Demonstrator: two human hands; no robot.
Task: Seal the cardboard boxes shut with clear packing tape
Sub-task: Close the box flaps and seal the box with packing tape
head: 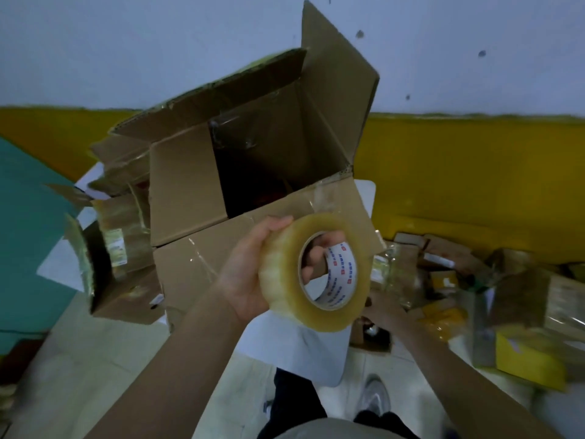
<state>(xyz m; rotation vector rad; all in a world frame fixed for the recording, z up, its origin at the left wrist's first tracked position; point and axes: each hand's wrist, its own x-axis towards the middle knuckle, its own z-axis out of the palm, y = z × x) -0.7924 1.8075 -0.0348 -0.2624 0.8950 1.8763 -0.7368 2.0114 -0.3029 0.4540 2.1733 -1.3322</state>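
Nearest camera: the person's forearms reach forward from the bottom edge, above dark trousers and a grey shoe (375, 397) on the pale floor.
Left hand (250, 274): it grips the tape roll (316, 274), thumb over the outer rim, fingers curled through the core.
Tape roll: clear, yellowish, its core printed red and blue; the open hole faces the camera and slightly right, so its axis runs roughly toward the viewer; it is held up in front of the open box's near flap.
Right hand (384, 308): it reaches low to the right, partly hidden behind the roll; whether its fingers are apart or closed cannot be told.
Open box (202, 198): large, brown, tilted; its flaps stand open, the far one upright, old tape on the seams.
Tabletop (304, 340): white; it carries the open box and smaller boxes (126, 245) at left.
Room: yellow lower wall (474, 172), pale wall above; a blurred heap of parcels (468, 280) on the floor at right.
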